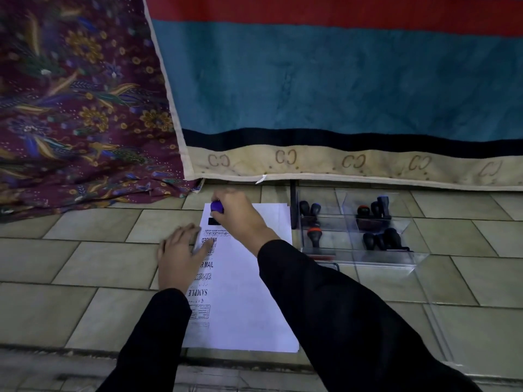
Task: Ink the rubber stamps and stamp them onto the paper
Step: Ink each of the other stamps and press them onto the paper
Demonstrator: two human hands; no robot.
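Head view: R hand (240,219) fingers clenched on purple stamp (217,207), upright, base on paper (249,306) at far-left corner; L hand (177,258) flat, fingers straight, pins edge just nearer.

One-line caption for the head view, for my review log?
Right hand presses a purple-topped stamp onto the paper while the left hand steadies it.

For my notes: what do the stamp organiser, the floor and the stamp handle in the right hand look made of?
Organiser: clear hard plastic, probably acrylic; the tiles show through its walls. Floor: beige tiles, seemingly ceramic or stone, with dark grout lines. Stamp handle: smooth purple, likely plastic; the right hand grips it.
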